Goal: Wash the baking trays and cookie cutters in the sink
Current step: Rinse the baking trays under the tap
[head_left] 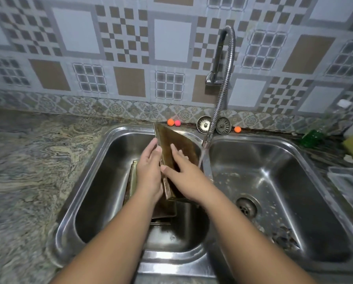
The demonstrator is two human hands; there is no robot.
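A dark, stained baking tray (179, 144) stands tilted on its edge over the left basin of the sink (102, 144), its far corner leaning toward the wall, and more trays (131, 181) lie stacked in the basin beneath it. The left hand (149, 171) grasps the tray's left rim, fingers behind it and thumb over the edge, while the right hand (188, 173) lies released and flat on the tray's inner face, fingers spread. Water (202, 156) runs from the tap hose (222, 95) just right of the tray, near the divider between the basins.
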